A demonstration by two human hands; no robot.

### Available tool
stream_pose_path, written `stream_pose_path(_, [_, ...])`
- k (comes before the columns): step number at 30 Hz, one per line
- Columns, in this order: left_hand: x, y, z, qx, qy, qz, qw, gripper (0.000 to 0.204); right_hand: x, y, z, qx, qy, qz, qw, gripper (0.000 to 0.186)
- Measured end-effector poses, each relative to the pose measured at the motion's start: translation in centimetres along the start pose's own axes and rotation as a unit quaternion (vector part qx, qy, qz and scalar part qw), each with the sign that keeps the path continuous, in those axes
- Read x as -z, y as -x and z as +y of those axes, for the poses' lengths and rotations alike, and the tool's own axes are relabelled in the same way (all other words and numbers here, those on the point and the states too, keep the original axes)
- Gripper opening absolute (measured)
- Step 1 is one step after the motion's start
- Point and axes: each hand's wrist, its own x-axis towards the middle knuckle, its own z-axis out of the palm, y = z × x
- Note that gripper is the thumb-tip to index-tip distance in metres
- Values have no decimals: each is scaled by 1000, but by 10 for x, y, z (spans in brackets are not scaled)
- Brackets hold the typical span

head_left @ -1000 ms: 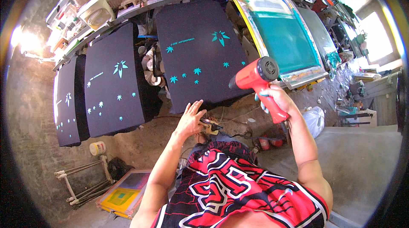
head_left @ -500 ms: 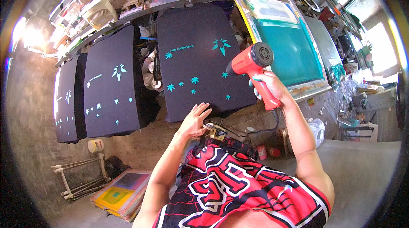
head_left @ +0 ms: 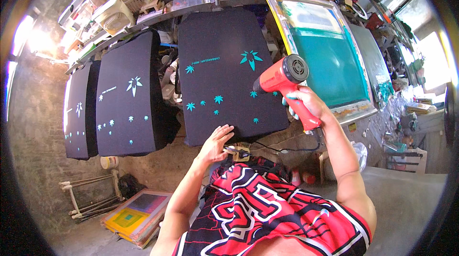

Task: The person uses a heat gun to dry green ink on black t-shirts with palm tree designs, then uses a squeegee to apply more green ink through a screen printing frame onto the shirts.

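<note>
A red heat gun (head_left: 279,78) with a black vented back is gripped by its handle in my right hand (head_left: 308,103). Its nozzle points left, above the right side of a black shirt (head_left: 215,36) spread flat over a board. Teal leaf shapes and a small line of lettering are printed on that cloth. My left hand (head_left: 217,143) lies at the near edge of the same shirt, palm down with fingers stretched out. Teal stains mark the fingers of my right hand. A dark cord (head_left: 267,147) runs from the heat gun's handle past the shirt's near edge.
Two more printed black shirts (head_left: 126,91) (head_left: 80,112) lie on boards to the left. On the right rests a framed screen (head_left: 330,60) covered in teal ink. Crowded shelving (head_left: 191,0) lines the back; more framed screens (head_left: 136,213) lean low at left.
The heat gun has shifted slightly right and down with my right hand. My left hand sits a little lower, at the shirt's near edge. The whole view has moved slightly.
</note>
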Motion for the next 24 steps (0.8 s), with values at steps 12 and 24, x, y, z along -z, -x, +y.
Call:
stream_pose_path(12, [-1,-1,0,-11,13,23,1000,60,15,-1,6,4,18,-45,999,32])
stream_pose_path(24, [0,-2,7,11,-2,16,1000,60,27,4,11,-25,18,-29,999,29])
